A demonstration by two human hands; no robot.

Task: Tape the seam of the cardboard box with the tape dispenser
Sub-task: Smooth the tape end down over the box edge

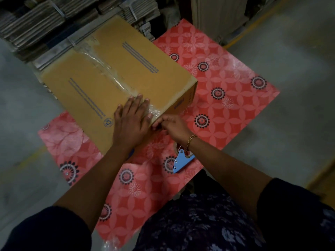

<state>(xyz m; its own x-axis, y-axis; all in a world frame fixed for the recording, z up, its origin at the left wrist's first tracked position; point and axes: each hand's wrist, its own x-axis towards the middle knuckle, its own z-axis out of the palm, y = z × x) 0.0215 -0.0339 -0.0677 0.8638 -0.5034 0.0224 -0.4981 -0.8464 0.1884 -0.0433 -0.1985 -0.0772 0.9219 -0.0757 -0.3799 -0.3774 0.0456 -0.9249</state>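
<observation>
Cardboard box (116,82) near edge: left hand (131,122) spread flat on top, right hand (173,126) pinching tape (154,110).

No readable words or numbers; cardboard box (116,77) bears blurred blue print lines and round recycling-type stamp (108,122), illegible

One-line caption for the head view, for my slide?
Left hand flat on the taped box, right hand pressing tape over its near edge, dispenser lying on the red mat.

Left hand (132,122) flat, right hand (173,126) pinching.
</observation>
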